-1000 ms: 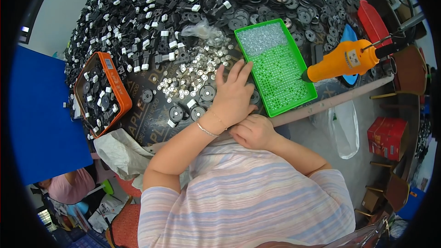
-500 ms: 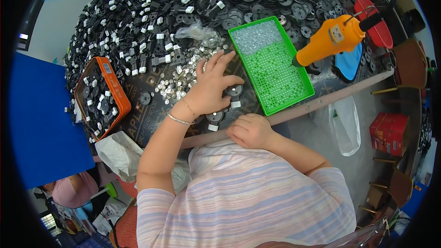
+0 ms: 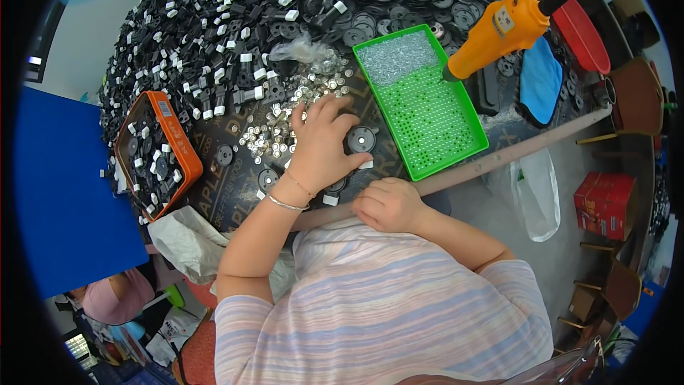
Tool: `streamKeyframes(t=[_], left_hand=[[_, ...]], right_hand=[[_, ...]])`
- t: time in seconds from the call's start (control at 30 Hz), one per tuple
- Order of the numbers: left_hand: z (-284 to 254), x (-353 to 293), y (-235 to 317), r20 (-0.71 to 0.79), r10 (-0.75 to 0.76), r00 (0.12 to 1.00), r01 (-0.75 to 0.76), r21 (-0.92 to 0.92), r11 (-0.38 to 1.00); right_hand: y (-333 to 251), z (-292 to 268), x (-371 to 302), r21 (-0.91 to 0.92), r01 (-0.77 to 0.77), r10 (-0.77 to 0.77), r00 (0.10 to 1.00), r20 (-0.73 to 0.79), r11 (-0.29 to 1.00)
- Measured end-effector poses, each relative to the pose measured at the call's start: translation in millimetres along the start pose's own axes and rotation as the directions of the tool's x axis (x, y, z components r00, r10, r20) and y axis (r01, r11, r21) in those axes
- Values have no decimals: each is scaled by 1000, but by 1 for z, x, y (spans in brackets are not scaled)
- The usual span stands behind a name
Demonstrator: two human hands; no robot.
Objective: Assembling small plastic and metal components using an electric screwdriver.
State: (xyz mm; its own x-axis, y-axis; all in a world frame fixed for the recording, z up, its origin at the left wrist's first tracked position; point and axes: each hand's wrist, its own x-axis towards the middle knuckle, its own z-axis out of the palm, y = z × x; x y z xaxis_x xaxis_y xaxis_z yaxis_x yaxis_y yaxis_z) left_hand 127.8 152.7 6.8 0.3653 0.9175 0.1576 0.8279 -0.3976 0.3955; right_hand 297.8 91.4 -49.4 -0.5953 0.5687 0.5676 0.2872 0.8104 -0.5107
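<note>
My left hand (image 3: pixel 320 139) is open over the table, fingers bent and apart, thumb stretched out. Beside its fingers lies a black wheel-like disc (image 3: pixel 362 140) with a metal piece at its centre; a white tab shows by the thumb tip. Another black disc (image 3: pixel 268 179) is left of my wrist, and a third (image 3: pixel 335 187) is partly hidden under the hand. Small silver round metal caps (image 3: pixel 267 135) are heaped beyond the fingers. My right hand (image 3: pixel 388 203) rests closed at the table's near edge; whatever is inside its fingers, if anything, is hidden.
A green tray (image 3: pixel 476 144) holds small silver screws (image 3: pixel 399 57) at its far end. Above its right side hangs an orange electric screwdriver (image 3: pixel 499 32). An orange bin (image 3: pixel 187 160) of black parts stands left. Black parts (image 3: pixel 206 36) pile up at the back, near a blue cloth (image 3: pixel 539 82).
My left hand has drawn slightly left and off the disc, which now shows whole. A disc left of my wrist has come into sight. The hanging screwdriver has swung up and left.
</note>
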Motion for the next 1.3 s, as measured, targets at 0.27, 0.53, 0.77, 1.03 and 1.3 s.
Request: streamKeyframes(t=[0.27, 0.53, 0.77, 1.03, 1.3], left_hand=[[1, -2, 1, 30, -1, 1000, 3, -60, 998], [3, 1, -3, 55, -14, 998, 20, -107, 994], [9, -5, 11, 81, 17, 997, 0, -199, 980], [14, -2, 21, 127, -18, 992, 45, -212, 976], [16, 0, 19, 126, -25, 992, 62, -302, 951]], right_hand=[[0, -2, 3, -11, 1, -1, 1000, 3, 1000], [-2, -11, -2, 35, 31, -30, 999, -11, 999], [33, -121, -2, -45, -109, 13, 486, -874, 993], [57, -154, 62, 766, -125, 530, 790, -307, 630], [43, -97, 90, 677, 56, 343, 830, -439, 733]])
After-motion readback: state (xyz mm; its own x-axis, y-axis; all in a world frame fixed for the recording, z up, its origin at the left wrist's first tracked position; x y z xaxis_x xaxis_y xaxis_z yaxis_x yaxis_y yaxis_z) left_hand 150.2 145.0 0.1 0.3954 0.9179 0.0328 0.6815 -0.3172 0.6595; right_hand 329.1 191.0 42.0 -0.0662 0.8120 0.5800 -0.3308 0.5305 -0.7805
